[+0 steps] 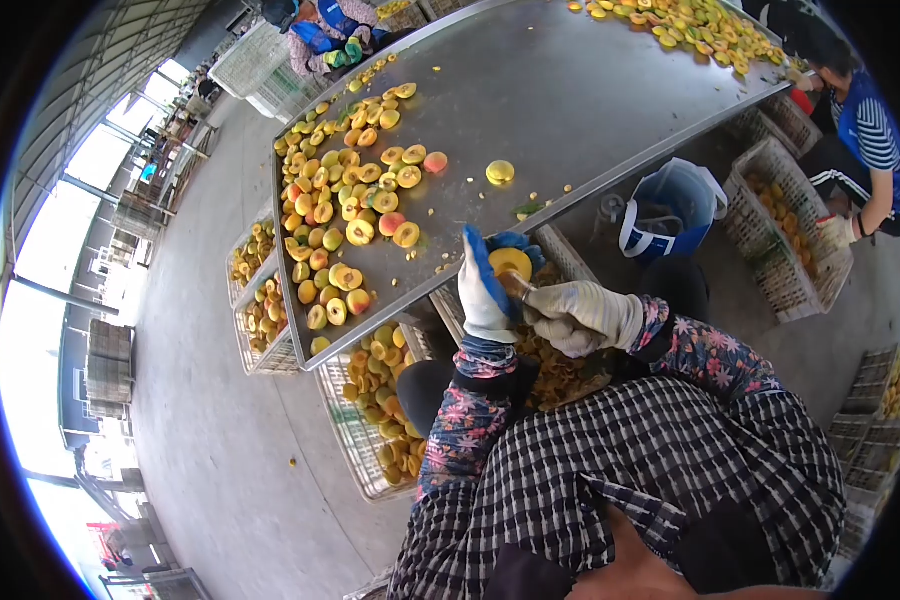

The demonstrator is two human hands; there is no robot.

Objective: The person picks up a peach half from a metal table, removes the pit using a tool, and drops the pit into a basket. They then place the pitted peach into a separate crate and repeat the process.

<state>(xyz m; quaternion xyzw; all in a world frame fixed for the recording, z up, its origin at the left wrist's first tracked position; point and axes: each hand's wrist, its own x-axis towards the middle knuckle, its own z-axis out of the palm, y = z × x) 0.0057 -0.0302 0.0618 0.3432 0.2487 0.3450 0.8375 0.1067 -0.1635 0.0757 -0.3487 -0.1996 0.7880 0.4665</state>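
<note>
My left hand (pixel 484 295), in a white glove with blue palm and fingers, cradles a halved peach (pixel 511 262) with its yellow cut face turned up. Against that half, my right hand (pixel 582 314) in a whitish glove is closed, fingers bent together. A small brownish thing sticks out from the right fingertips toward the fruit; its kind is too blurred to tell. Both hands are just off the near edge of a metal table (pixel 440 120). On it, many peach halves (pixel 360 232) lie heaped at the left, and one whole-looking yellow fruit (pixel 500 172) sits apart.
Below my hands stands a crate of peach pieces (pixel 550 375). Other fruit-filled crates (pixel 365 455) line the table's left side. A blue bucket (pixel 670 205) is at the right. One co-worker (pixel 875 140) crouches by a crate (pixel 800 285); another (pixel 330 40) works across the table.
</note>
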